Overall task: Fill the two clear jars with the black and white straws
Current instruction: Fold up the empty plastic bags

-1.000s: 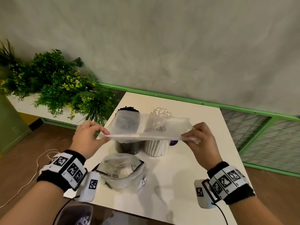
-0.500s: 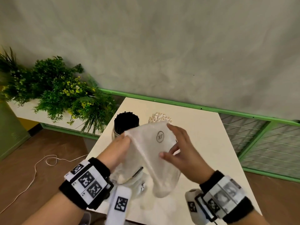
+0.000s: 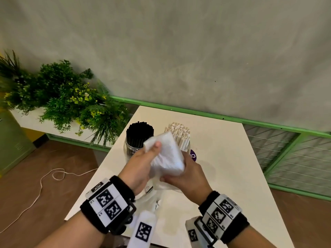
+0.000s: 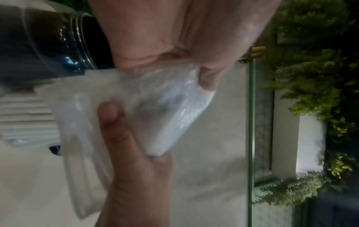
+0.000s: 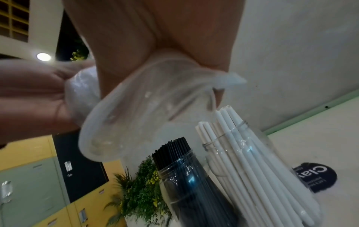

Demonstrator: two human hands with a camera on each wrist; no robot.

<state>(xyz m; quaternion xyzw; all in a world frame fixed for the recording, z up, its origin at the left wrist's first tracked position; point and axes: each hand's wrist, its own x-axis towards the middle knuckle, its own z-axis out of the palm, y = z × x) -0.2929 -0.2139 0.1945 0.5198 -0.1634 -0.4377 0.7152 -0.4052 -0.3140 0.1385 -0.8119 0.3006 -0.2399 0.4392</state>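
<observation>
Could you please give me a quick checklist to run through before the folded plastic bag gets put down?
1. Black straws standing in their jar: ok.
2. White straws standing in their jar: ok.
3. Plastic bag emptied: ok, it looks flat and folded.
4. Left hand and right hand both grip the bag: ok.
5. Second bag below the hands empty: cannot tell.

We see two clear jars standing upright side by side at the far part of the counter [image 3: 223,167]. The left jar [image 3: 131,148] is packed with black straws [image 3: 140,130], their tips bunched above its threaded neck. The right jar [image 5: 258,147], just beside it, holds white straws [image 3: 179,132] that fan out above the rim.
</observation>
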